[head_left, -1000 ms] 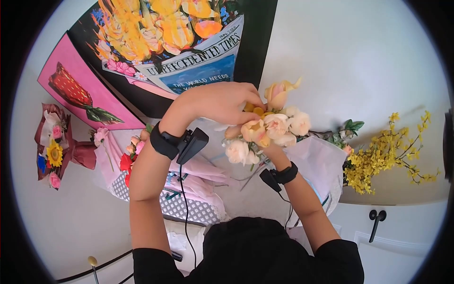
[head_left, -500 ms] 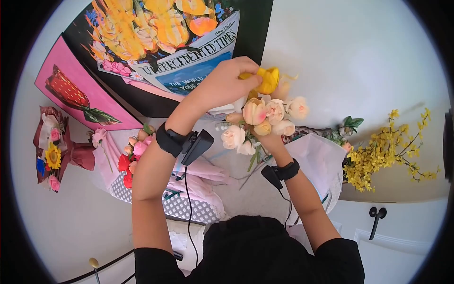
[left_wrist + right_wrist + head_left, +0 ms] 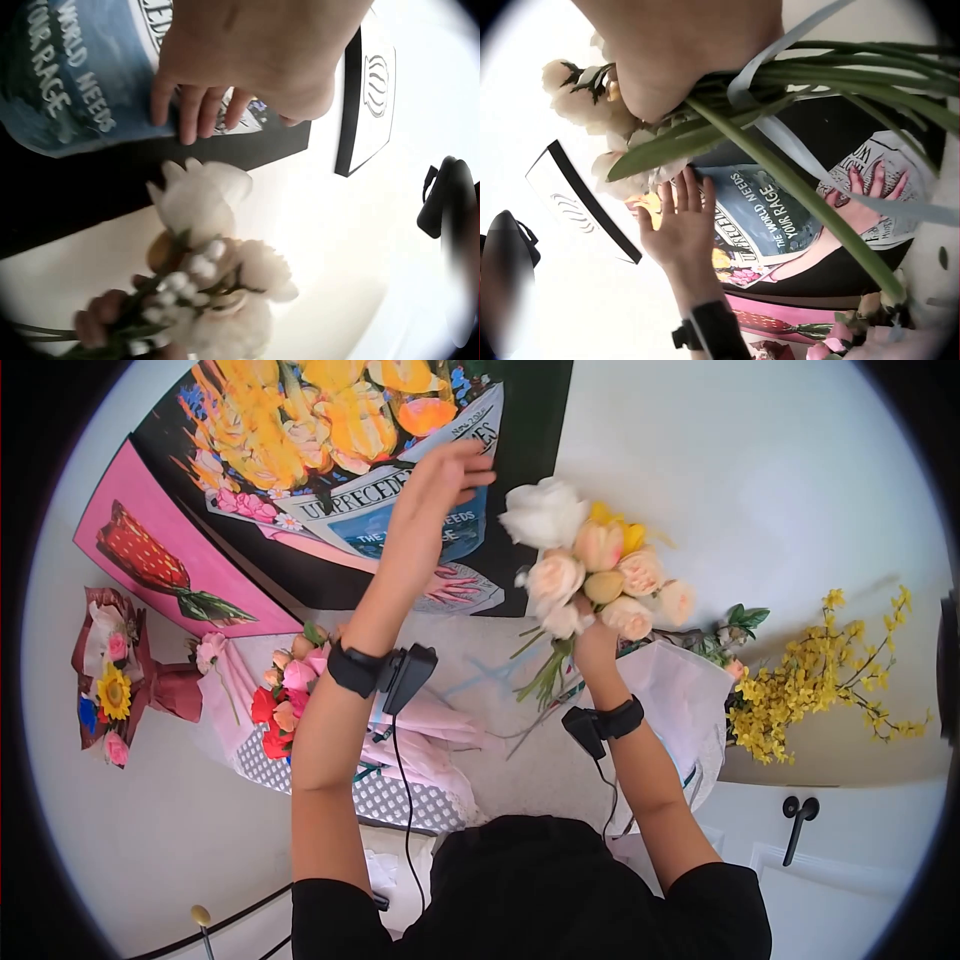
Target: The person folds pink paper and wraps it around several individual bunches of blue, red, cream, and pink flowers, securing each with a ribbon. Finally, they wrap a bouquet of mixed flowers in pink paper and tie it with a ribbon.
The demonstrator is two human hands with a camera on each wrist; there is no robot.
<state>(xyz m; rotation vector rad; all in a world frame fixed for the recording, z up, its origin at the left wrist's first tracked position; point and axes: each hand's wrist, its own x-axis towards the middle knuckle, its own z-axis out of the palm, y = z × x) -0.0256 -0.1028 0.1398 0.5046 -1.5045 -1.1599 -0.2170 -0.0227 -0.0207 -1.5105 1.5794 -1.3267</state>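
In the head view, my right hand point(image 3: 597, 647) grips a bouquet by its green stems point(image 3: 545, 675). It gathers cream and peach roses point(image 3: 640, 572), a yellow flower point(image 3: 634, 538) and a large white flower point(image 3: 545, 512) at its upper left. A pale blue ribbon point(image 3: 799, 154) crosses the stems in the right wrist view. Small white berries point(image 3: 174, 292) show among the blooms in the left wrist view. My left hand point(image 3: 437, 485) holds nothing; its fingers are extended in front of the painting, left of the white flower.
A large flower painting point(image 3: 330, 420) and a pink picture point(image 3: 170, 560) stand at the back left. Pink-wrapped flowers point(image 3: 295, 685) lie on the table at left. White wrapping paper point(image 3: 675, 695) and yellow blossom branches point(image 3: 815, 680) are at right.
My left hand has come off the yellow flower and moved up and left, away from the bouquet. The bouquet has turned in my right hand, and its white flower now shows.
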